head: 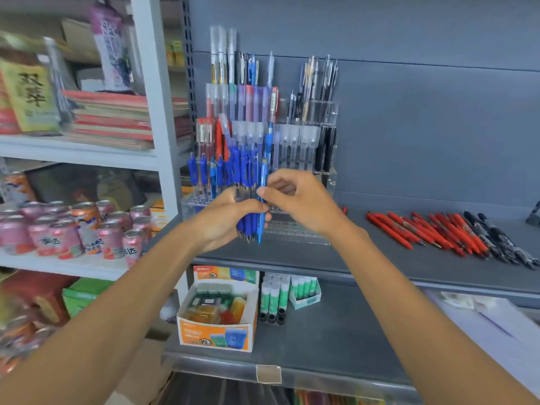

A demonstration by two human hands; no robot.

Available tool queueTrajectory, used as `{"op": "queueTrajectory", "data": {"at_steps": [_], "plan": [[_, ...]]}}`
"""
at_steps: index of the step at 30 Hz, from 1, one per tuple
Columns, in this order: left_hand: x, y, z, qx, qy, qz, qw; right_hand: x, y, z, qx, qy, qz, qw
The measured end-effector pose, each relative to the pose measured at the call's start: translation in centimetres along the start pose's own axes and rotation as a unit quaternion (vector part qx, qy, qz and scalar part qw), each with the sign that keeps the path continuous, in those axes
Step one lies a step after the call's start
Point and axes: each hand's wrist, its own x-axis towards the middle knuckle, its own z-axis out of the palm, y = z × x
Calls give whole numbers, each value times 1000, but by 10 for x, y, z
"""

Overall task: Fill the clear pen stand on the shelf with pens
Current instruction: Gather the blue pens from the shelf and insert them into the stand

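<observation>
While clamped in the left hand (222, 220) at frame centre, blue pens (248, 217) feed the right hand (295, 197), pinching one, probably bound for the clear pen stand (295, 232) just behind.

Non-task: drink cans (73, 229) on left shelf, notebook stack (111, 118) above; glue sticks (274, 296) + orange carton (216, 317) on lower shelf.

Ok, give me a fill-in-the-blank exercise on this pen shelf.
1. The left hand grips a bundle of ____ pens.
2. The right hand pinches one pen from that ____.
3. Loose red pens lie on the shelf to the ____ of the stand.

Missing words: blue; bundle; right
</observation>
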Motion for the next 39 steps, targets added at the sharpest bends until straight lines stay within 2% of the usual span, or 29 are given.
{"op": "queueTrajectory", "data": {"at_steps": [6, 15, 21, 25, 28, 33, 39], "plan": [[-10, -9, -39, -50, 34, -6, 998, 15, -8, 33, -1, 12, -6, 1000], [-13, -18, -65, -135, 125, 40, 982, 28, -3, 44, 41, 100, 24, 994], [-4, -18, -67, -122, 94, 56, 986, 34, -3, 30, 58, 169, 37, 983], [7, -13, -51, -107, 73, 56, 990, 36, 6, 15, 17, 213, 46, 976], [17, -13, -40, -94, 86, 39, 991, 34, 12, 5, -8, 230, 47, 972], [28, -12, -33, -56, 96, 8, 994, 34, 26, -3, -58, 212, 60, 974], [26, -14, -32, -75, 63, 12, 995, 37, 39, 9, -71, 135, 87, 985]]}}
